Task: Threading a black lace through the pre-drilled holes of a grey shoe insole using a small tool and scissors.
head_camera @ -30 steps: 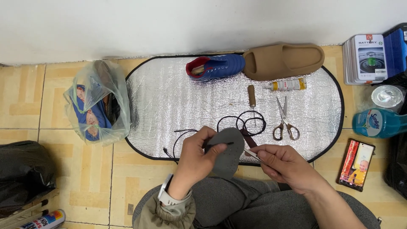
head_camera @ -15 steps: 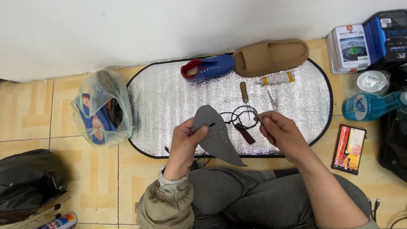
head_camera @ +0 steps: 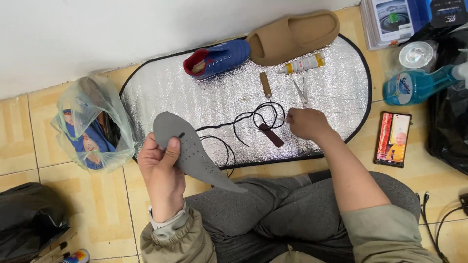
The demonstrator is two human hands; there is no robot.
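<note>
My left hand [head_camera: 161, 168] grips a grey perforated insole-shaped sheet [head_camera: 191, 152], held up over my lap at the silver mat's near edge. My right hand [head_camera: 304, 122] reaches onto the silver foil mat [head_camera: 195, 100] and lies over the handles of the scissors [head_camera: 301, 92], whose blades point away from me. Whether its fingers are closed on them is hidden. Black cord [head_camera: 253, 119] loops on the mat just left of that hand, beside a small dark brown strip [head_camera: 271, 135] and a tan stick [head_camera: 265, 84].
At the mat's far edge lie a blue shoe [head_camera: 218, 58], a tan slipper [head_camera: 292, 36] and a glue tube [head_camera: 303, 64]. A plastic bag [head_camera: 90, 129] sits left. A phone [head_camera: 394, 139], blue spray bottle [head_camera: 421, 84], tape roll [head_camera: 417, 54] and boxes [head_camera: 390, 19] are right.
My left hand has drawn the grey sheet left and nearer to me. My right hand left the sheet and moved out onto the mat to the scissors.
</note>
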